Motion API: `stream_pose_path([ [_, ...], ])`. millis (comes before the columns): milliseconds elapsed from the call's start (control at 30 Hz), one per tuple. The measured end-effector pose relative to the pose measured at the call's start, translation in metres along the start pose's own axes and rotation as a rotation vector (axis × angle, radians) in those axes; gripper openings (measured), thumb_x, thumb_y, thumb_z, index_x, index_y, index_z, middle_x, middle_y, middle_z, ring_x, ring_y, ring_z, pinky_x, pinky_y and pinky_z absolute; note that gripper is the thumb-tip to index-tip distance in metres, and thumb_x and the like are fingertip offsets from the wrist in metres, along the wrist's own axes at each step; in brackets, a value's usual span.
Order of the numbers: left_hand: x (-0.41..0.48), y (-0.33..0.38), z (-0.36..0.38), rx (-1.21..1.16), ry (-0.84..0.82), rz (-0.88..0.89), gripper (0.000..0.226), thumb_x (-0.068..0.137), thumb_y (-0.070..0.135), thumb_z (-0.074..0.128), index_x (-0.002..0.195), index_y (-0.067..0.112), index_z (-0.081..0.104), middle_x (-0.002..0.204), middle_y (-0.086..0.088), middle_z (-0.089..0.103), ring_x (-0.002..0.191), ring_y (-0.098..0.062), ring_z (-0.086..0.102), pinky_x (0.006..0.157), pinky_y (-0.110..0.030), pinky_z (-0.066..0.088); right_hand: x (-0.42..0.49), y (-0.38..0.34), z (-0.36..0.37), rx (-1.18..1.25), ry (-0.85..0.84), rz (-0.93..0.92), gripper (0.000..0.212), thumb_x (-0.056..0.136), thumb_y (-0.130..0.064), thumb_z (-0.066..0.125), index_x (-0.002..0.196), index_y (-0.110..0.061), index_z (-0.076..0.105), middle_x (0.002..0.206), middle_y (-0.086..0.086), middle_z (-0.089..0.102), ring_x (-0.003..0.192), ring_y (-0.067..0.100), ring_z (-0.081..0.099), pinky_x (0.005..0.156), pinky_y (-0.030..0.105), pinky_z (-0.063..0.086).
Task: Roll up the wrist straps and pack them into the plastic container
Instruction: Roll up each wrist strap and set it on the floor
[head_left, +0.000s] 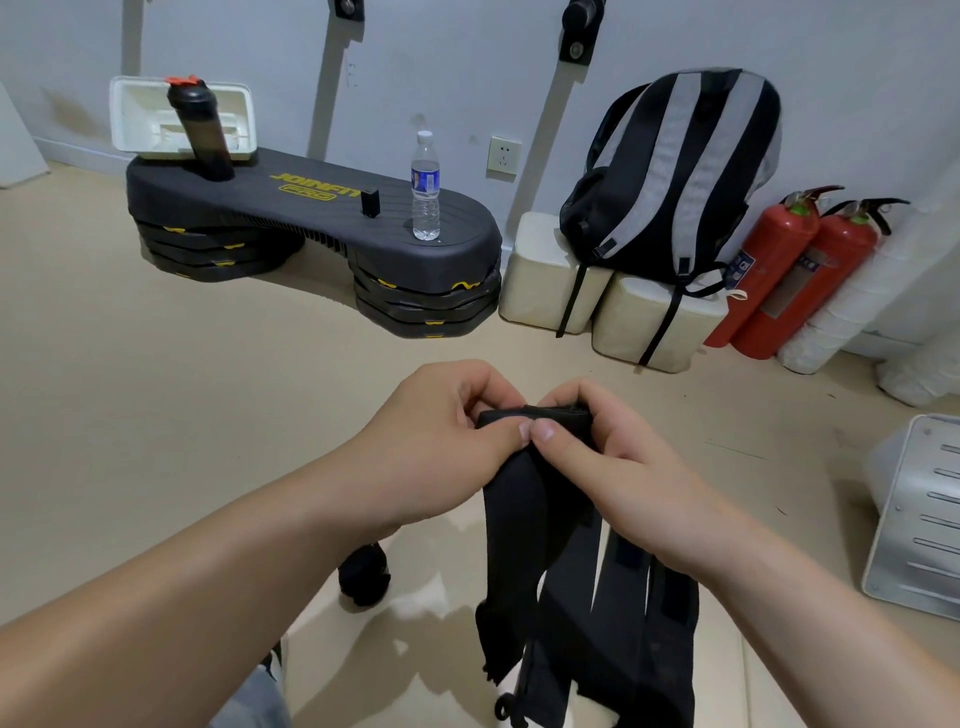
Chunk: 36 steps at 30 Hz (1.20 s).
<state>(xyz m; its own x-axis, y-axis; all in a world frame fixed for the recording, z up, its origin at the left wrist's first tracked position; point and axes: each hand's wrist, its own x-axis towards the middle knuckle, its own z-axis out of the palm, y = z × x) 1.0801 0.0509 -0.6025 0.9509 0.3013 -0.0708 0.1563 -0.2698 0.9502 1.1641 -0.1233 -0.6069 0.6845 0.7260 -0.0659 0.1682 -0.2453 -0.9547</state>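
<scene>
Head view: left grip (441, 441) and right grip (613, 467) both pinch the folded top end of the black wrist straps (511, 499), thumbs touching; the tails hang limp below the grip, so likely light, soft, quick to unroll; keep the roll pinched; white plastic container (136, 111), far beyond the grip, shows no strap inside.

"JOINFIT PRO" stands in yellow on the black step platform (311, 208).

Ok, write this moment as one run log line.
phase: rolling strap | left hand: pinches strap top | right hand: pinches strap top | lower part: hangs loose
</scene>
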Motion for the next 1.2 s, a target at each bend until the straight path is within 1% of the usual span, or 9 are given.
stream_pose_path([
  [67,0.000,0.002,-0.003,0.101,0.024,0.098,0.004,0.095,0.015,0.073,0.093,0.018,0.073,0.085,-0.006,0.075,0.058,-0.003,0.056,0.058,-0.019,0.045,0.000,-0.003,0.000,0.003,0.031,-0.037,0.009,0.095,-0.041,0.067,0.100,-0.034,0.069,0.094,0.003,0.075,0.092,0.028,0.072,0.089,0.056,0.058],
  [167,0.000,0.004,-0.007,0.243,0.046,0.278,0.006,0.095,0.014,0.072,0.093,0.020,0.072,0.084,0.003,0.071,0.049,0.005,0.049,0.050,-0.010,0.034,0.000,-0.006,-0.001,0.045,0.134,-0.099,0.014,0.099,-0.010,0.070,0.102,-0.023,0.075,0.086,-0.005,0.075,0.075,0.012,0.068,0.070,0.029,0.058],
  [333,0.002,-0.001,0.000,0.384,0.136,0.524,0.004,0.092,0.017,0.070,0.093,0.018,0.073,0.085,0.008,0.066,0.078,-0.008,0.061,0.064,-0.021,0.046,-0.003,-0.012,0.003,0.061,0.245,-0.184,0.018,0.092,0.004,0.071,0.096,-0.013,0.074,0.084,0.007,0.074,0.070,0.006,0.064,0.064,0.019,0.053],
  [500,0.000,0.007,0.002,-0.073,0.042,0.176,0.014,0.095,0.021,0.076,0.081,0.019,0.074,0.084,-0.001,0.075,0.075,-0.025,0.067,0.072,-0.038,0.057,-0.003,-0.010,0.003,-0.034,0.273,-0.271,0.021,0.089,0.008,0.071,0.087,-0.013,0.068,0.081,0.008,0.070,0.074,0.008,0.061,0.068,0.023,0.051],
  [667,0.001,0.013,0.002,-0.273,-0.090,-0.128,0.027,0.103,0.036,0.062,0.091,0.013,0.070,0.079,-0.003,0.067,0.070,-0.014,0.061,0.075,-0.036,0.055,-0.002,-0.004,0.004,-0.175,0.290,-0.338,0.023,0.087,-0.005,0.070,0.089,-0.027,0.065,0.080,-0.001,0.067,0.072,0.014,0.059,0.066,0.028,0.049],
  [767,-0.001,0.009,0.007,-0.295,-0.168,-0.134,0.029,0.107,0.035,0.057,0.104,0.011,0.075,0.084,-0.001,0.073,0.076,-0.010,0.068,0.070,-0.028,0.059,-0.001,-0.004,0.003,-0.178,0.302,-0.326,0.024,0.088,-0.007,0.067,0.088,-0.031,0.064,0.079,-0.001,0.068,0.073,0.024,0.060,0.065,0.037,0.051],
  [867,0.000,0.006,0.007,-0.324,-0.140,-0.083,0.020,0.104,0.024,0.063,0.099,0.010,0.076,0.082,-0.005,0.073,0.072,-0.011,0.067,0.064,-0.023,0.055,-0.001,-0.005,0.004,-0.077,0.290,-0.260,0.030,0.092,0.001,0.068,0.088,-0.028,0.065,0.085,-0.003,0.074,0.080,0.014,0.066,0.074,0.029,0.055],
  [967,0.001,0.005,0.009,-0.268,-0.094,-0.028,0.013,0.102,0.018,0.068,0.094,0.012,0.076,0.080,-0.009,0.073,0.071,-0.012,0.065,0.063,-0.021,0.051,0.000,-0.005,0.006,0.045,0.274,-0.088,0.026,0.094,-0.005,0.068,0.090,-0.031,0.068,0.089,-0.005,0.075,0.086,0.012,0.069,0.081,0.036,0.057],
  [1200,0.002,0.002,0.010,-0.128,-0.014,0.085,0.003,0.094,0.029,0.070,0.096,0.028,0.072,0.089,-0.014,0.073,0.078,-0.032,0.069,0.070,-0.048,0.056,0.001,-0.014,-0.003,0.489,0.074,0.102,0.024,0.082,-0.021,0.066,0.105,-0.017,0.070,0.094,0.007,0.073,0.084,0.022,0.067,0.070,0.033,0.052],
])
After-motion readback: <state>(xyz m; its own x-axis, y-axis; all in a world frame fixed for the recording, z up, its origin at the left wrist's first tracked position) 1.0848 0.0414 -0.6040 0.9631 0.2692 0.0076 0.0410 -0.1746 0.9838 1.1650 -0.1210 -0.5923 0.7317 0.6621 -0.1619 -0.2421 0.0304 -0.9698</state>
